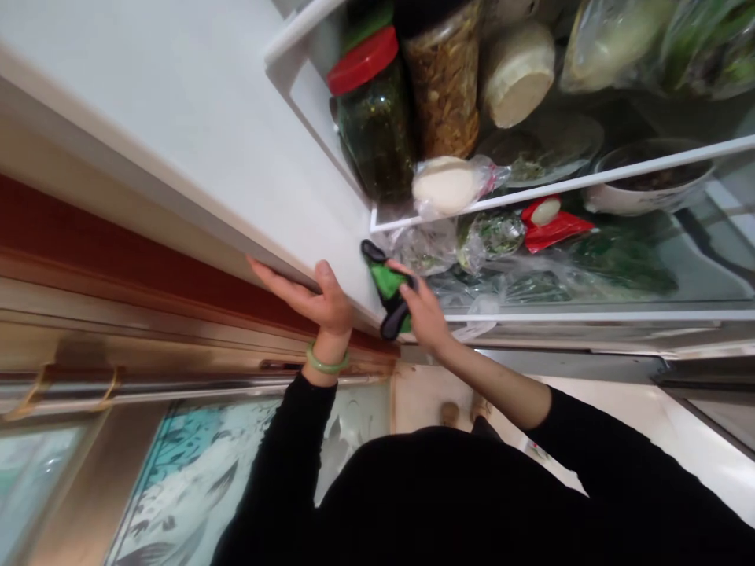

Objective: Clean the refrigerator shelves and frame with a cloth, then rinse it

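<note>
My left hand (312, 297) grips the lower edge of the open white fridge door (194, 134), fingers curled over it; a green bangle (326, 362) sits on that wrist. My right hand (425, 314) is closed on a black and green handled tool (388, 287), held at the front of the fridge's lower shelf (590, 314). Just beyond it lie clear bags of greens (489, 236) and a red packet (554, 224). I cannot tell what kind of tool it is.
On the upper glass shelf (590, 179) stand a red-lidded jar (371, 118), a tall jar of brown contents (445, 79), a wrapped white bun (448, 185), plates and a bowl (642, 185). Wooden cabinet front and patterned glass lie at the left.
</note>
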Available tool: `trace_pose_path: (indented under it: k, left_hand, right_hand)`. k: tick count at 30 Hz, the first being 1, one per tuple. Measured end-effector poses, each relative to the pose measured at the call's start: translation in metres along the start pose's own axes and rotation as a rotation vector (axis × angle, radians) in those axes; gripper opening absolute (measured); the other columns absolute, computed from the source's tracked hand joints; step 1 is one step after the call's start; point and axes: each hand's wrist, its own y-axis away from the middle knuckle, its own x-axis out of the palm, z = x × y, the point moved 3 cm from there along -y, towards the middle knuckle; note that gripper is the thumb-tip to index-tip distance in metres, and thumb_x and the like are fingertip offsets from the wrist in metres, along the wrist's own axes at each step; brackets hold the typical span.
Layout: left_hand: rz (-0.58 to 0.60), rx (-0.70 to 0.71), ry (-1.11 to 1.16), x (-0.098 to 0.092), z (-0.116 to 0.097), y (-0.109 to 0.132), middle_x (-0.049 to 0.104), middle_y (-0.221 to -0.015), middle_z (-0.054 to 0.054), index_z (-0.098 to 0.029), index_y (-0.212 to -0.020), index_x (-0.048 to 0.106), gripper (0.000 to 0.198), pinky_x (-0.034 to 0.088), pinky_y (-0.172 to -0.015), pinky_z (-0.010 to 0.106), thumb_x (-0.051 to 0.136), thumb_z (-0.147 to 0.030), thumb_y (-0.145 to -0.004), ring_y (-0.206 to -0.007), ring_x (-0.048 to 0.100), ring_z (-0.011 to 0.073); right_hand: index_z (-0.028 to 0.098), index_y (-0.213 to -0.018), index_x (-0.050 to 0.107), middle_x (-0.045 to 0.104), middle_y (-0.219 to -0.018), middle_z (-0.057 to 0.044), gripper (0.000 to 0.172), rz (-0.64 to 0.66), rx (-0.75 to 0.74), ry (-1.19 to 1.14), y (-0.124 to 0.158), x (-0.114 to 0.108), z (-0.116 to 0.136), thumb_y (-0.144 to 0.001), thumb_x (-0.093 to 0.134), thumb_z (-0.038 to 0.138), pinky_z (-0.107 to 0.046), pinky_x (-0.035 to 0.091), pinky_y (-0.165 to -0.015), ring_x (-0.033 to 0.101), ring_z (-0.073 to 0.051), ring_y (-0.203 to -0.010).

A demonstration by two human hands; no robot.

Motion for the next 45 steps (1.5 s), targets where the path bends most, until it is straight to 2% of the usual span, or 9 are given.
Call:
trace_pose_path:
  k: [3, 7, 13, 20, 25, 31, 37, 41, 45]
  left_hand:
    - [0.009, 0.019, 0.035, 0.000, -0.001, -0.001, 0.007, -0.175, 0.008, -0.021, -0.165, 0.015, 0.090, 0.000, -0.137, 0.040, 0.055, -0.063, -0.096, -0.166, 0.000, 0.0262]
    - [0.001, 0.022, 0.042, 0.000, 0.000, -0.002, 0.011, -0.175, 0.005, -0.026, -0.164, 0.019, 0.086, 0.001, -0.137, 0.040, 0.055, -0.063, -0.095, -0.165, 0.002, 0.0256]
    - [0.021, 0.024, 0.078, -0.002, 0.002, -0.002, 0.008, -0.176, 0.000, -0.028, -0.165, 0.018, 0.081, -0.002, -0.137, 0.040, 0.047, -0.061, -0.098, -0.165, -0.002, 0.0256]
    - [0.079, -0.026, 0.124, -0.011, 0.010, -0.006, 0.008, -0.177, -0.001, -0.025, -0.164, 0.018, 0.073, 0.000, -0.137, 0.038, 0.036, -0.056, -0.101, -0.165, -0.005, 0.0223]
    - [0.224, -0.032, 0.183, -0.030, 0.002, -0.003, 0.027, -0.171, -0.001, -0.032, -0.160, 0.031, 0.068, 0.028, -0.133, 0.041, 0.031, -0.065, -0.101, -0.164, 0.018, 0.0254]
    - [0.184, -0.006, 0.308, -0.067, 0.003, 0.026, 0.043, -0.165, 0.003, -0.028, -0.159, 0.038, 0.065, 0.027, -0.133, 0.052, 0.039, -0.057, -0.101, -0.159, 0.031, 0.0308]
    - [0.228, -0.161, 0.191, -0.117, 0.038, 0.071, 0.042, -0.165, 0.006, -0.031, -0.160, 0.035, 0.064, 0.031, -0.130, 0.054, 0.042, -0.057, -0.102, -0.158, 0.034, 0.0304]
    - [0.206, -0.302, 0.201, -0.143, 0.058, 0.102, 0.047, -0.161, 0.010, -0.030, -0.159, 0.037, 0.060, 0.036, -0.126, 0.051, 0.043, -0.053, -0.104, -0.154, 0.041, 0.0285]
    - [0.211, -0.408, 0.226, -0.153, 0.070, 0.129, 0.048, -0.160, 0.011, -0.030, -0.158, 0.038, 0.062, 0.039, -0.124, 0.049, 0.046, -0.057, -0.102, -0.152, 0.044, 0.0286]
  right_hand:
    - [0.023, -0.148, 0.056, 0.053, -0.158, -0.008, 0.061, -0.084, 0.083, -0.024, -0.017, -0.011, -0.017, -0.103, 0.044, 0.063, -0.040, 0.028, -0.130, 0.044, -0.021, -0.151]
    - [0.017, -0.153, 0.047, 0.038, -0.167, -0.014, 0.075, -0.088, 0.118, 0.050, -0.033, 0.027, -0.049, -0.102, 0.035, 0.070, -0.045, 0.021, -0.132, 0.030, -0.022, -0.158]
    - [0.022, -0.159, 0.039, 0.036, -0.167, -0.012, 0.059, -0.230, -0.023, 0.107, 0.027, 0.067, -0.048, -0.109, 0.027, 0.052, -0.046, 0.017, -0.133, 0.028, -0.017, -0.158]
    - [0.029, -0.166, 0.025, 0.030, -0.171, -0.008, 0.058, -0.264, -0.136, 0.154, 0.036, 0.087, -0.001, -0.109, 0.024, 0.041, -0.050, 0.017, -0.134, 0.023, -0.021, -0.161]
    - [0.030, -0.168, 0.012, 0.022, -0.174, -0.003, 0.062, -0.153, -0.355, 0.281, 0.020, 0.103, 0.060, -0.107, 0.022, 0.037, -0.047, 0.018, -0.134, 0.018, -0.023, -0.163]
    - [0.014, -0.153, 0.048, 0.035, -0.168, -0.007, 0.057, -0.031, -0.558, 0.515, 0.006, 0.117, 0.117, -0.109, 0.020, 0.037, -0.031, 0.014, -0.134, 0.022, -0.020, -0.162]
    - [0.040, -0.149, 0.059, 0.056, -0.154, 0.008, 0.050, 0.082, -0.510, 0.513, 0.026, 0.102, 0.019, -0.106, 0.033, 0.036, -0.050, 0.006, -0.135, 0.021, -0.026, -0.162]
    - [0.031, -0.142, 0.068, 0.061, -0.149, 0.000, 0.053, 0.172, -0.228, 0.537, 0.051, 0.082, -0.071, -0.097, 0.040, 0.037, -0.054, 0.014, -0.134, 0.045, -0.032, -0.151]
    - [0.029, -0.135, 0.073, 0.069, -0.140, 0.000, 0.054, 0.246, -0.111, 0.570, 0.079, 0.068, -0.123, -0.089, 0.045, 0.031, -0.046, 0.024, -0.132, 0.050, -0.027, -0.148]
